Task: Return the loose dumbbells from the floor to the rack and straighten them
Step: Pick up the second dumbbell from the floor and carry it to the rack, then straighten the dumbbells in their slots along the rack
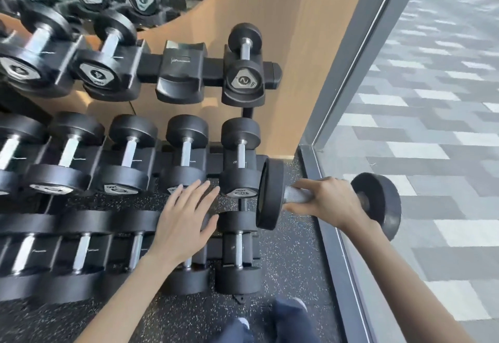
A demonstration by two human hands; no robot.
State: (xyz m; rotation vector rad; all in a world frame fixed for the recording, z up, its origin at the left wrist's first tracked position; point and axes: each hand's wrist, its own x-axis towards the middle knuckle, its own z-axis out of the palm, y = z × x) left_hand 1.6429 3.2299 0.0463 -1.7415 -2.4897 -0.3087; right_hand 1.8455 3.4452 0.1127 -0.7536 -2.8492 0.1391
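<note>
My right hand [332, 202] grasps the loose dumbbell [296, 194] by its knurled handle, fingers wrapped around it. The dumbbell is held off the floor, horizontal, just beside the right end of the three-tier dumbbell rack [213, 68], level with the middle tier. My left hand [186, 215] is released, fingers straight and spread, in front of the rack's two lower tiers. One empty cradle [178, 72] sits on the rack's top tier, second from the right end.
</note>
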